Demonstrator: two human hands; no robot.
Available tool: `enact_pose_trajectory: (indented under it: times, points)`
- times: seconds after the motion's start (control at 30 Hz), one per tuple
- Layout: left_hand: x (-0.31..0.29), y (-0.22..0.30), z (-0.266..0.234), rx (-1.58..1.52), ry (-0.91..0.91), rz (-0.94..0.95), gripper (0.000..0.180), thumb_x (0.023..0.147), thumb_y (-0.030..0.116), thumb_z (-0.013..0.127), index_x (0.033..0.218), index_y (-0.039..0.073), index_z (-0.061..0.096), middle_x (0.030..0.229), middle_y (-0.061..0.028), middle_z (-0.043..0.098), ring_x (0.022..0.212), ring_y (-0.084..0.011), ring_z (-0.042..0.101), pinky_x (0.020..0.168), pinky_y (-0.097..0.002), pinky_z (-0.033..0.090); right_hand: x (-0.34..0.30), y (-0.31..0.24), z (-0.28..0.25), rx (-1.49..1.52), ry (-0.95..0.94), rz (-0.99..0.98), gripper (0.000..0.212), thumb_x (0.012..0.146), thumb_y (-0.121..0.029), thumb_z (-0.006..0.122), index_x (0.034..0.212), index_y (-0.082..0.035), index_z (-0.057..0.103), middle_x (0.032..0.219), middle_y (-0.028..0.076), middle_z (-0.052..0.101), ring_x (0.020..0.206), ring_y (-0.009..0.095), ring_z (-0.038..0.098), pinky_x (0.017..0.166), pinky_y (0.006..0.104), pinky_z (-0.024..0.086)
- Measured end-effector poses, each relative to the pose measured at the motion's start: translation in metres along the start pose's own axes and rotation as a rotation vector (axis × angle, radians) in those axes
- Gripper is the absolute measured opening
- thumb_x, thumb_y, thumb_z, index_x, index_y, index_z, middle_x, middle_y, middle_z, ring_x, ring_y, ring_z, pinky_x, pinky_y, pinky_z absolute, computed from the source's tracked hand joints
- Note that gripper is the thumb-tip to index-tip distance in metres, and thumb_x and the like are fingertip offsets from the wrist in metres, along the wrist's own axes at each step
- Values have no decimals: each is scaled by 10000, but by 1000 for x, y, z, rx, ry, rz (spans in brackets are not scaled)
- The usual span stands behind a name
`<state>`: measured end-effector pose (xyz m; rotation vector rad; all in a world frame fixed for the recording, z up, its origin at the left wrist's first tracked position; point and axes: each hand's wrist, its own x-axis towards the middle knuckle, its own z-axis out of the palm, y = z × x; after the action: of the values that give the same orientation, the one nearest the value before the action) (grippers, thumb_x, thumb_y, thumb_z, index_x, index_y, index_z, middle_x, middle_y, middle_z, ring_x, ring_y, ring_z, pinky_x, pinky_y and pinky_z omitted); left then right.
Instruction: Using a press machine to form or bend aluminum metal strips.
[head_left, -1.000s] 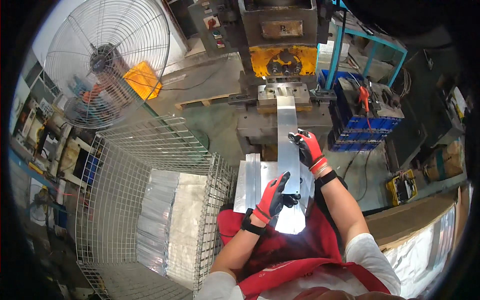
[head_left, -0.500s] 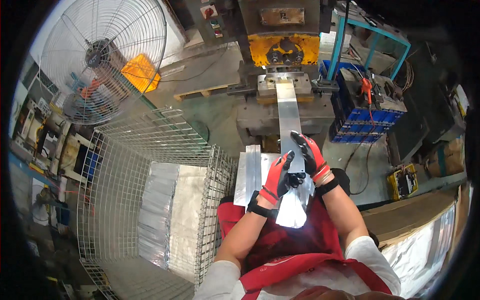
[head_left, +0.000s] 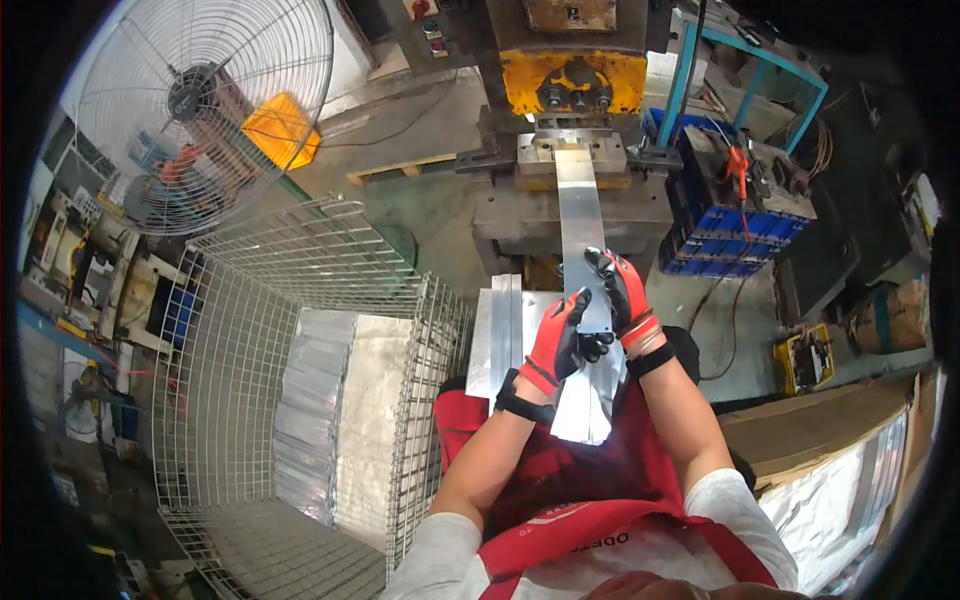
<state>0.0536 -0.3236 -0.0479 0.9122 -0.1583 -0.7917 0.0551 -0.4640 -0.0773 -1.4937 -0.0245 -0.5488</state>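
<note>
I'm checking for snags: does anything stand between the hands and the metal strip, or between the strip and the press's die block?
Nothing visible does. The left hand and right hand are on the near end of the metal strip, and its far end reaches the die block, with no object seen between.

Gap between strip (head_left: 582,215) and blue crates (head_left: 730,250); press (head_left: 520,80) blocks ahead, wire cage (head_left: 425,305) left.

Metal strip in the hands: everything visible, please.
The metal strip is long, narrow, flat-looking and silver-grey, with a paler stretch toward its far end. It looks like bare sheet metal. It extends forward, far end at the die block; how far in is unclear. The left hand grips the near end, the right hand its right edge.
</note>
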Motion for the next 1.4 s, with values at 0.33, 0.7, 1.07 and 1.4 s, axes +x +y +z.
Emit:
enact_pose_trajectory:
  times: [0.33, 0.7, 1.07, 1.4]
  points:
    - [1, 1, 1, -56, 9, -56, 237, 896, 297, 458, 863, 72, 523, 700, -26, 544, 539, -139, 589, 454, -239, 485, 0, -1, 4, 189, 62, 120, 278, 857, -207, 511, 1012, 12, 586, 965, 58, 603, 900, 137, 557, 823, 265, 420]
    - [2, 1, 0, -85, 21, -90, 243, 902, 294, 443, 853, 74, 533, 664, -28, 553, 509, -126, 576, 433, -228, 468, 2, 7, -1, 106, 17, 76, 261, 859, -194, 510, 999, 12, 589, 966, 61, 605, 899, 142, 560, 817, 268, 425]
    - [3, 0, -5, -61, 15, -81, 246, 899, 285, 452, 898, 57, 544, 696, -44, 573, 511, -129, 570, 427, -228, 458, 5, 11, -3, 66, -23, 86, 280, 870, -185, 480, 1016, 34, 576, 987, 81, 602, 920, 159, 562, 828, 273, 425]
    - [10, -12, -17, -79, -43, -34, 243, 894, 294, 467, 933, 69, 552, 771, -10, 559, 640, -105, 584, 526, -230, 492, 2, 0, 6, 264, 64, 177, 217, 854, -165, 520, 966, 1, 601, 892, 18, 601, 830, 106, 550, 757, 250, 433]
